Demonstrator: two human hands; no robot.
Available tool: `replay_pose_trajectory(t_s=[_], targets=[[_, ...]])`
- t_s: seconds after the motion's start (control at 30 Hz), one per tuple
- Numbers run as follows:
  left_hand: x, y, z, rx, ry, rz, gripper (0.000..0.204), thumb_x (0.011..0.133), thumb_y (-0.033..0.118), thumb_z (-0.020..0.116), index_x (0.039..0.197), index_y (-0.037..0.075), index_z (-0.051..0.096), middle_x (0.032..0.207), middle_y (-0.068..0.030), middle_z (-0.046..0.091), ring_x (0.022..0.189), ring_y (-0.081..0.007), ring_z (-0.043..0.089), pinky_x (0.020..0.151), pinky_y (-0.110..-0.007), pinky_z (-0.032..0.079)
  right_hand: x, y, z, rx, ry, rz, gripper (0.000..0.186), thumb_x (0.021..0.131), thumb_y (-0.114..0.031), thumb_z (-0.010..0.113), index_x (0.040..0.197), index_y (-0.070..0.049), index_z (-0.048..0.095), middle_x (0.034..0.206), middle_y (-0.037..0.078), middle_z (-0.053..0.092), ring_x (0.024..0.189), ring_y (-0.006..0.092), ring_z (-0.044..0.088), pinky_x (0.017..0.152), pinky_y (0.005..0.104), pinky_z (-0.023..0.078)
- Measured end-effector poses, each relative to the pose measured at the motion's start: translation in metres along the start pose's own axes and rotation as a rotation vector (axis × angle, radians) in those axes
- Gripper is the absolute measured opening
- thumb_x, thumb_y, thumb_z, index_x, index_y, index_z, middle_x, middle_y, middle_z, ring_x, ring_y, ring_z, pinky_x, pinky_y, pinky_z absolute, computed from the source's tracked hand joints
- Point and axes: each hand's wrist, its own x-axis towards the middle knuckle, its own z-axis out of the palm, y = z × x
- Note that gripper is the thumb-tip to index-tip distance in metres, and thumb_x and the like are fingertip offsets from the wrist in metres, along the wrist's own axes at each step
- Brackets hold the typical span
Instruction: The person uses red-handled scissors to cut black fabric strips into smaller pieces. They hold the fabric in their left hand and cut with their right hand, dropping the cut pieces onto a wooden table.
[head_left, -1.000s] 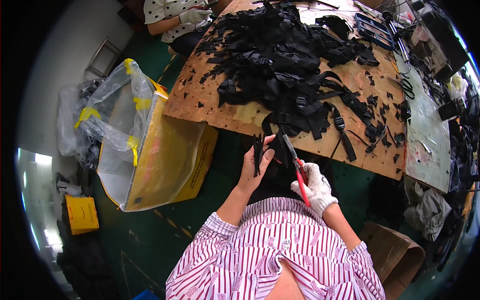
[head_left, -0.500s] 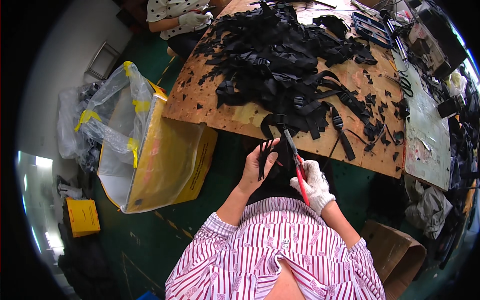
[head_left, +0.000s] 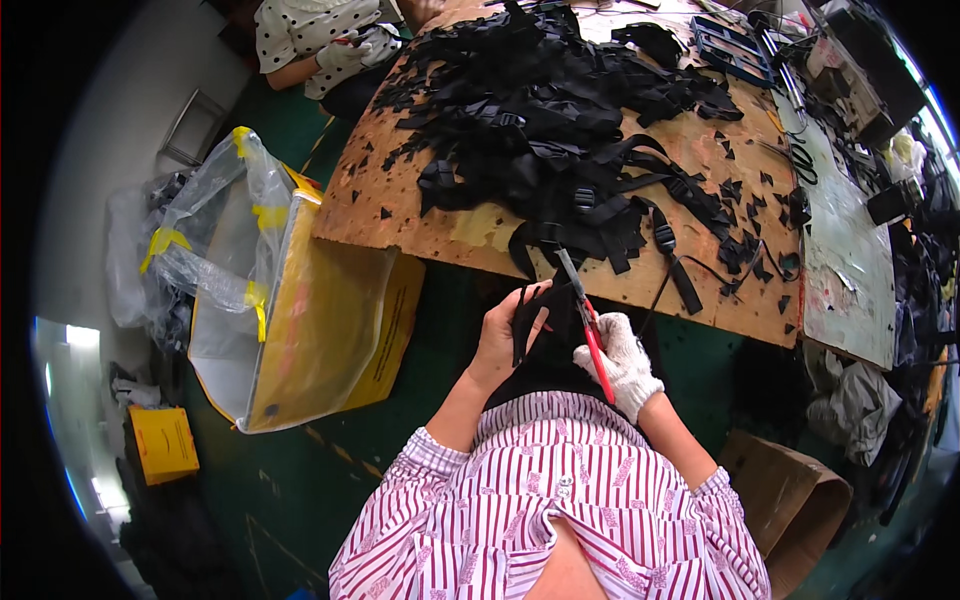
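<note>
My bare left hand (head_left: pixel 495 338) is closed round several narrow black straps (head_left: pixel 522 325), which hang down over its fingers just off the table's near edge. In a white knit glove, my right hand (head_left: pixel 622 365) grips a red-handled tool (head_left: pixel 594 338) with long grey metal jaws. Its shape does not show whether it is scissors or pliers. The jaws point up and left, their tip against black webbing at the table edge. Dark material hangs between my hands. Ahead lies a large heap of black webbing (head_left: pixel 520 120) with plastic buckles (head_left: pixel 584 199).
The heap rests on a worn wooden table (head_left: pixel 385 215) scattered with black scraps. At left stands a yellow box (head_left: pixel 340 320) lined with clear plastic. A brown carton (head_left: pixel 790 500) sits at lower right. A person (head_left: pixel 345 60) with gloved hands works at the far left.
The view has shifted slightly, so the table sits a little further left and up. The straps in my left hand hang closer together. Both hands keep their grip.
</note>
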Motion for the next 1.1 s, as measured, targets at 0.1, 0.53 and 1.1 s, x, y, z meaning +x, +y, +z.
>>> replay_pose_trajectory(t_s=[0.1, 0.53, 1.1], targets=[[0.0, -0.003, -0.003, 0.077, -0.002, 0.082, 0.028, 0.089, 0.003, 0.057, 0.117, 0.001, 0.055, 0.112, -0.0084, 0.061, 0.101, -0.0144, 0.057, 0.088, -0.026, 0.043, -0.001, -0.005, 0.002, 0.219, -0.039, 0.164, 0.04, 0.075, -0.019, 0.071, 0.1, -0.006, 0.043, 0.071, 0.004, 0.052, 0.056, 0.0125, 0.052, 0.052, 0.0289, 0.045], [0.002, -0.001, -0.039, 0.096, 0.117, -0.034, 0.012, 0.087, -0.005, 0.057, 0.096, 0.002, 0.055, 0.092, 0.0012, 0.055, 0.084, -0.0075, 0.055, 0.069, -0.023, 0.047, 0.002, -0.001, -0.023, 0.452, 0.173, 0.215, 0.031, 0.08, -0.012, 0.062, 0.102, -0.005, 0.042, 0.076, 0.003, 0.049, 0.051, 0.0088, 0.047, 0.043, 0.0219, 0.045], [0.031, 0.11, -0.156, -0.515, 0.705, 0.294, 0.016, 0.091, 0.019, 0.058, 0.095, 0.004, 0.052, 0.071, -0.0057, 0.054, 0.06, -0.0159, 0.05, 0.067, -0.031, 0.045, -0.001, 0.008, -0.014, 0.534, 0.229, 0.157, 0.023, 0.081, -0.011, 0.058, 0.098, -0.005, 0.043, 0.067, 0.003, 0.051, 0.041, 0.009, 0.046, 0.037, 0.0208, 0.04]])
